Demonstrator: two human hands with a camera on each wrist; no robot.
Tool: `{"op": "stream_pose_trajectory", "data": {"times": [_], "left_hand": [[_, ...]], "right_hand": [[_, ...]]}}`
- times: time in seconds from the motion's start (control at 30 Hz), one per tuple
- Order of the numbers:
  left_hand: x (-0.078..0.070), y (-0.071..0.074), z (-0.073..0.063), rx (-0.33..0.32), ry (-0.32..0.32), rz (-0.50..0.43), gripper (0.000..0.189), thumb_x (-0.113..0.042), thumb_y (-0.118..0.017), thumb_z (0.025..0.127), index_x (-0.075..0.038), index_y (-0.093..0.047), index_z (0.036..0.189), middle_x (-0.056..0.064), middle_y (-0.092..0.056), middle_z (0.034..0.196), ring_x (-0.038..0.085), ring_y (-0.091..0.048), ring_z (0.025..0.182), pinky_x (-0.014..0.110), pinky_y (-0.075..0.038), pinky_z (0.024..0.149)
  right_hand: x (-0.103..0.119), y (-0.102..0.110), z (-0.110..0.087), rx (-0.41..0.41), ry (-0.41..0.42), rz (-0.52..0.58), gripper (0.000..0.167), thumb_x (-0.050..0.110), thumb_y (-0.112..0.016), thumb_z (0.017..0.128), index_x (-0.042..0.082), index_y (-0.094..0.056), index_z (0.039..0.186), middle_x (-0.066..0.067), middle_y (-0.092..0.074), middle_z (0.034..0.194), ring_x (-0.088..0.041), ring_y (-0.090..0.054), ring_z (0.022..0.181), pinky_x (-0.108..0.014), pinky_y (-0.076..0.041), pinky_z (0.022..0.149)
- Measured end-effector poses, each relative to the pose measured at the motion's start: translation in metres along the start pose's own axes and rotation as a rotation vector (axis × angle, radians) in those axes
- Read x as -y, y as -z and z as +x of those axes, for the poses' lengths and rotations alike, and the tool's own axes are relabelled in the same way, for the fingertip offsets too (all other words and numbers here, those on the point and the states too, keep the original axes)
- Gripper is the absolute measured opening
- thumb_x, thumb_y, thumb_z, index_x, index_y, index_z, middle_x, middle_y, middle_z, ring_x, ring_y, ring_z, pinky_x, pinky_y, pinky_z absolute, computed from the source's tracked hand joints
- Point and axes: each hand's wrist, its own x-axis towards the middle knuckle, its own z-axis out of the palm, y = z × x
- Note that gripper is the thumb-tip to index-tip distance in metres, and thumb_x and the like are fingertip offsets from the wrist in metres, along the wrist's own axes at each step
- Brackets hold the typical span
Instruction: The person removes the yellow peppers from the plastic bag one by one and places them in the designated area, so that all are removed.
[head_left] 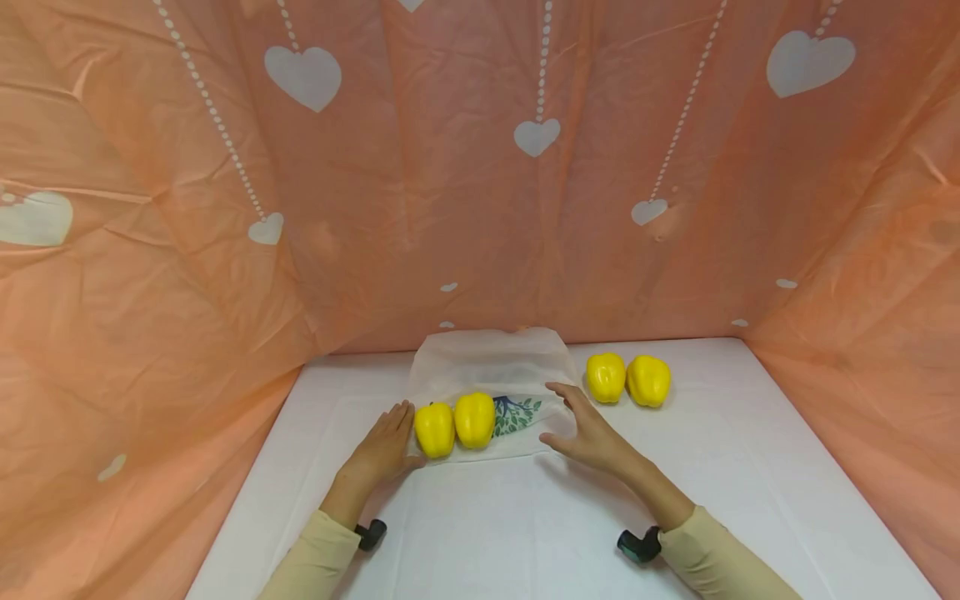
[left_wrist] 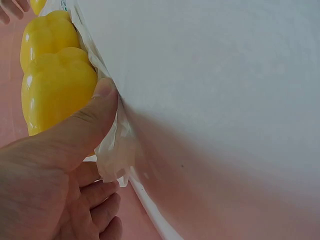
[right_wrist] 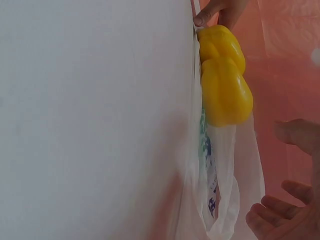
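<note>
Two yellow bell peppers, a left one (head_left: 434, 430) and a right one (head_left: 475, 421), lie side by side on a thin whitish plastic bag (head_left: 480, 358) with a green leafy print. Beside the left pepper is my left hand (head_left: 384, 443), its fingers stretched out along the bag's left edge. In the left wrist view its thumb (left_wrist: 95, 107) touches the bag close to that pepper. My right hand (head_left: 592, 433) hovers over the bag's right side, thumb and fingers spread apart and holding nothing. In the right wrist view, these fingers (right_wrist: 280, 210) stand apart from the peppers.
Two more yellow bell peppers, one (head_left: 605, 377) next to the other (head_left: 649, 381), stand at the back right, beyond my right hand. A white cloth covers the table (head_left: 480, 533). Peach curtains (head_left: 465, 208) with white hearts enclose its back and sides.
</note>
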Motion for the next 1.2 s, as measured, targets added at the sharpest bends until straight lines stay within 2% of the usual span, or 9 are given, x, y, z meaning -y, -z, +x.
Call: {"op": "stream_pose_trajectory", "data": {"times": [0.3, 0.47, 0.8, 1.2], "left_hand": [[-0.001, 0.003, -0.001, -0.007, -0.011, -0.001, 0.094, -0.028, -0.081, 0.098, 0.017, -0.028, 0.161, 0.034, -0.024, 0.171, 0.046, -0.023, 0.161, 0.055, -0.017, 0.134], [0.000, 0.002, -0.001, -0.018, -0.023, -0.007, 0.094, -0.027, -0.081, 0.097, 0.018, -0.029, 0.160, 0.035, -0.025, 0.170, 0.047, -0.024, 0.160, 0.056, -0.018, 0.134], [0.000, 0.002, 0.001, -0.014, -0.012, 0.007, 0.093, -0.029, -0.081, 0.098, 0.016, -0.029, 0.161, 0.034, -0.025, 0.171, 0.046, -0.023, 0.161, 0.055, -0.017, 0.134], [-0.001, 0.003, -0.002, -0.015, -0.001, -0.021, 0.095, -0.027, -0.083, 0.095, 0.016, -0.030, 0.160, 0.034, -0.026, 0.171, 0.046, -0.024, 0.161, 0.055, -0.018, 0.134]], "right_hand": [[0.005, -0.012, 0.007, 0.032, 0.017, -0.017, 0.082, 0.020, -0.085, 0.093, 0.006, -0.040, 0.160, -0.025, -0.046, 0.158, -0.049, -0.048, 0.143, -0.065, -0.042, 0.120], [0.010, -0.018, 0.011, 0.051, -0.003, -0.016, 0.083, 0.022, -0.085, 0.093, 0.008, -0.039, 0.161, -0.021, -0.046, 0.159, -0.047, -0.049, 0.144, -0.065, -0.043, 0.119], [0.014, -0.033, 0.017, 0.056, 0.018, -0.025, 0.085, 0.022, -0.087, 0.091, 0.005, -0.041, 0.160, -0.019, -0.046, 0.160, -0.041, -0.047, 0.147, -0.060, -0.039, 0.124], [0.021, -0.049, 0.026, 0.081, 0.038, 0.014, 0.084, 0.021, -0.086, 0.092, -0.003, -0.039, 0.158, -0.025, -0.046, 0.158, -0.044, -0.047, 0.146, -0.062, -0.038, 0.124]]}}
